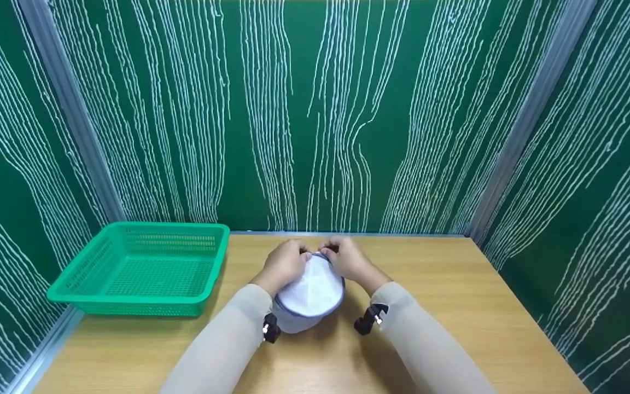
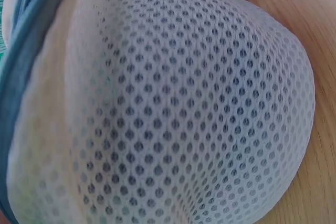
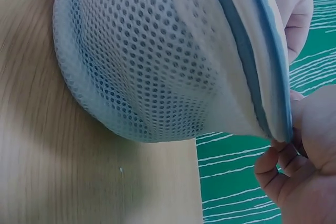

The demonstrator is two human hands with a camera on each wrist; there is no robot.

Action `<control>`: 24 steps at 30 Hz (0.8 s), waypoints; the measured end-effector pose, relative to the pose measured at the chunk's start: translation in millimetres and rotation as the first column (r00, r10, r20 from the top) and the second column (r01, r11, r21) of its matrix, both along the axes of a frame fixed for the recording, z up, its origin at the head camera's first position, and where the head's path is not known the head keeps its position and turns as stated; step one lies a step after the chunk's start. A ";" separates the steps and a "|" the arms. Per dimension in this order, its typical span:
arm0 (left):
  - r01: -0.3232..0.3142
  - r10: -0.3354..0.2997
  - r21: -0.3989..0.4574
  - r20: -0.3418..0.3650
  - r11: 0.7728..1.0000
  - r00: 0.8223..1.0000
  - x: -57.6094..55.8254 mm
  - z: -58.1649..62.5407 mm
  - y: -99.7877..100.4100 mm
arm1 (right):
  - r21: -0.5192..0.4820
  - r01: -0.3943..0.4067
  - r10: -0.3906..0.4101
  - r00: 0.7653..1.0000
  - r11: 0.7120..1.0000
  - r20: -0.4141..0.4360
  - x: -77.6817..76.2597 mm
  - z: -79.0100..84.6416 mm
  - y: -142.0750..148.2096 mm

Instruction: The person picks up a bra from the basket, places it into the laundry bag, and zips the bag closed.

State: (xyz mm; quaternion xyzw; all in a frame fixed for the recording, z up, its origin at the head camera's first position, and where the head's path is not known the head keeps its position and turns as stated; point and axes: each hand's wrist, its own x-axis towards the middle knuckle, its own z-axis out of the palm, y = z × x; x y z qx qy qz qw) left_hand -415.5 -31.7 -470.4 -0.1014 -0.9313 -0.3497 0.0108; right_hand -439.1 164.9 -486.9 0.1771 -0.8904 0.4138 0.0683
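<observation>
A white mesh laundry bag point(image 1: 310, 287) with blue trim stands on the table between both hands, rounded and bulging. At its far edge my left hand point(image 1: 285, 264) pinches the blue-edged rim with thumb and fingers. Close beside it, my right hand point(image 1: 352, 262) pinches the same rim a little to the right. In the right wrist view two blue bands point(image 3: 239, 35) run along the bag's top edge, and the fingertips of the right hand point(image 3: 315, 156) hold its end. The left wrist view is mostly filled by the honeycomb mesh point(image 2: 184, 98); whether anything lies inside cannot be told.
A green plastic basket point(image 1: 216, 273) with perforated sides stands on the left of the wooden table point(image 1: 430, 306). Green walls point(image 1: 304, 109) with white wavy lines enclose the table at the back and both sides, with metal posts point(image 1: 71, 104) at the corners.
</observation>
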 end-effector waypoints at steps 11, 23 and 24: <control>-0.128 0.123 0.075 0.065 0.989 0.990 0.9 -1.5 -4.5 | 0.006 0.042 -0.042 0.998 0.999 0.035 1.0 2.9 1.1; -0.270 0.265 0.055 0.081 0.961 0.961 8.0 -5.4 -20.3 | 0.023 0.050 -0.050 0.999 0.998 -0.017 -1.3 -2.5 13.7; -0.274 0.270 0.041 0.079 0.961 0.960 8.6 -5.8 -21.5 | 0.025 0.053 -0.052 0.999 0.998 -0.015 -1.2 -2.5 14.2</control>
